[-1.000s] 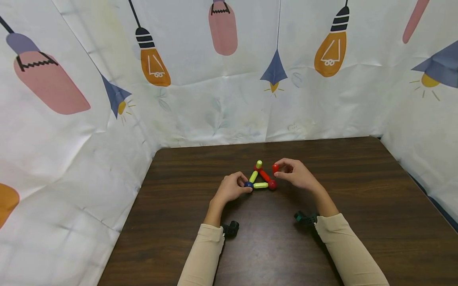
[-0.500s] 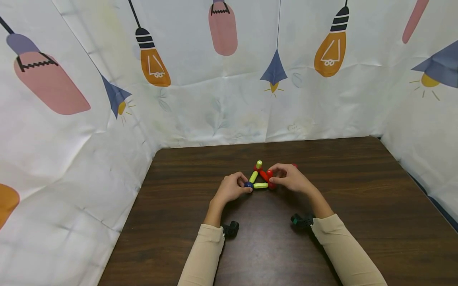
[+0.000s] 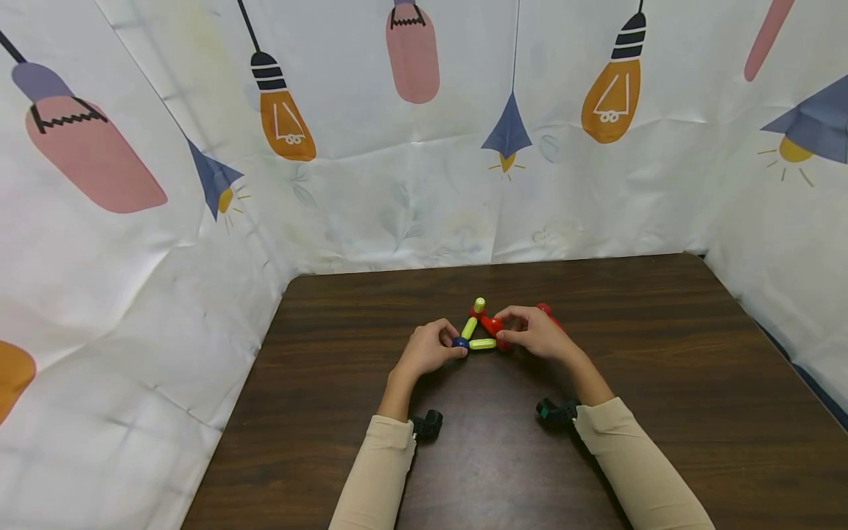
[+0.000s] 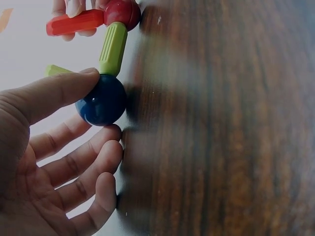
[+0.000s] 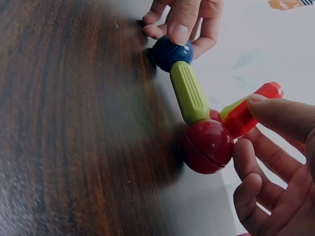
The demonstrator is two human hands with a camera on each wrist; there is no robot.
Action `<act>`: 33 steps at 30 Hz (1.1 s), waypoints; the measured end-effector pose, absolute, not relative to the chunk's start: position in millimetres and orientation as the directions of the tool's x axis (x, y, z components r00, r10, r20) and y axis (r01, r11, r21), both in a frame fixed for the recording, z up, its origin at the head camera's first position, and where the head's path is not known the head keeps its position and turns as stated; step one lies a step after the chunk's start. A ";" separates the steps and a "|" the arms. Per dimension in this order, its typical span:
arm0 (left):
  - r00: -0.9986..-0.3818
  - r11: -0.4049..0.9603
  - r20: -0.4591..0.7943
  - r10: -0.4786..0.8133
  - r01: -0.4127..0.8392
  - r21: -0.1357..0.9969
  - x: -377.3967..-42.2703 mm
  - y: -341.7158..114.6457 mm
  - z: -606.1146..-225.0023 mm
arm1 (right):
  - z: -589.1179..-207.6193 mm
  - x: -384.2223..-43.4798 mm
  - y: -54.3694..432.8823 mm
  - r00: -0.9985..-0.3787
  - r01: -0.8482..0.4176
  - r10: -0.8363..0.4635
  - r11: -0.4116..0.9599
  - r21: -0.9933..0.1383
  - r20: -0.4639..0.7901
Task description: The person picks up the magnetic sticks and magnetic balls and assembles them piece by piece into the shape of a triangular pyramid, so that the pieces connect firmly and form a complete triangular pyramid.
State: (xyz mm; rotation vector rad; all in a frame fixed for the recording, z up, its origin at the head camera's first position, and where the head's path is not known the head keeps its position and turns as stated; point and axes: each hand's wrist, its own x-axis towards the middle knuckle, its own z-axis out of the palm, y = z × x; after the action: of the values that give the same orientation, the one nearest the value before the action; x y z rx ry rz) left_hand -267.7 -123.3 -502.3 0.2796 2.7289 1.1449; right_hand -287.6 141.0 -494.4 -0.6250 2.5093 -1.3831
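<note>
A triangle of magnetic rods and balls lies on the table. My left hand [image 3: 425, 347] pinches the blue ball [image 4: 104, 102] at its left corner. A yellow-green rod [image 5: 189, 92] joins that ball to the near red ball [image 5: 207, 147]. My right hand [image 3: 538, 333] pinches a red rod [image 5: 242, 117], whose lower end meets the near red ball and which stands up from it. Another yellow-green rod [image 3: 470, 327] runs from the blue ball to the back corner, where a short yellow-green rod [image 3: 480, 303] points upward from a mostly hidden red ball.
Behind my right hand lies another red ball [image 3: 544, 308] with a red rod [image 3: 556, 322] beside it, partly covered by the hand. The brown wooden table [image 3: 490, 456] ends at a white printed curtain [image 3: 424, 199] at the back and sides.
My right hand has moved left and slightly down, bringing the red rod to the near red ball, and the rod now tilts. The red ball behind it came into view. My left hand stays put.
</note>
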 end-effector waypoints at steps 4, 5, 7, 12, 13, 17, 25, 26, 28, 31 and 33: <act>-0.967 0.689 -0.083 0.240 0.110 0.717 -267.7 -123.7 -502.4 | -498.1 -289.1 139.2 -0.886 -0.268 -0.463 0.465 -0.844 0.027; -0.967 0.688 -0.084 0.241 0.109 0.717 -267.6 -123.7 -502.3 | -498.9 -289.5 138.7 -0.885 -0.276 -0.465 0.466 -0.840 0.033; -0.966 0.687 -0.086 0.243 0.109 0.718 -267.0 -123.8 -501.8 | -500.0 -290.0 138.5 -0.883 -0.289 -0.468 0.472 -0.833 0.042; -0.963 0.688 -0.095 0.251 0.108 0.718 -266.4 -123.9 -501.7 | -501.7 -290.8 139.3 -0.883 -0.300 -0.467 0.485 -0.821 0.048; -0.963 0.689 -0.097 0.252 0.108 0.717 -266.4 -123.8 -501.9 | -502.0 -291.0 139.5 -0.883 -0.304 -0.466 0.488 -0.818 0.050; -0.961 0.691 -0.100 0.256 0.110 0.715 -266.1 -123.4 -501.8 | -503.0 -291.5 139.7 -0.894 -0.309 -0.443 0.506 -0.805 0.065; -0.958 0.711 -0.114 0.262 0.112 0.695 -265.7 -121.7 -499.9 | -504.2 -292.0 138.7 -0.910 -0.288 -0.412 0.535 -0.795 0.053; -0.957 0.712 -0.117 0.265 0.113 0.693 -265.6 -121.4 -499.5 | -504.8 -292.3 138.7 -0.912 -0.282 -0.408 0.537 -0.795 0.047; -0.953 0.709 -0.119 0.280 0.122 0.694 -265.2 -121.3 -498.9 | -506.0 -292.7 139.2 -0.914 -0.281 -0.403 0.546 -0.789 0.046; -0.940 0.699 -0.119 0.319 0.149 0.699 -265.1 -122.0 -498.0 | -507.3 -293.0 140.0 -0.922 -0.268 -0.384 0.554 -0.788 0.044; -0.927 0.688 -0.123 0.353 0.169 0.706 -265.2 -123.0 -496.9 | -508.2 -293.4 140.5 -0.929 -0.258 -0.368 0.558 -0.789 0.044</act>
State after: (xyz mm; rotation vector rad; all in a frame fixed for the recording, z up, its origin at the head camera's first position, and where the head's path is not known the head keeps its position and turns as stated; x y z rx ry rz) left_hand -265.2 -123.0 -496.9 0.4177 2.6515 1.0716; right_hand -293.4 140.5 -508.2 -0.5375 2.6598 -1.3152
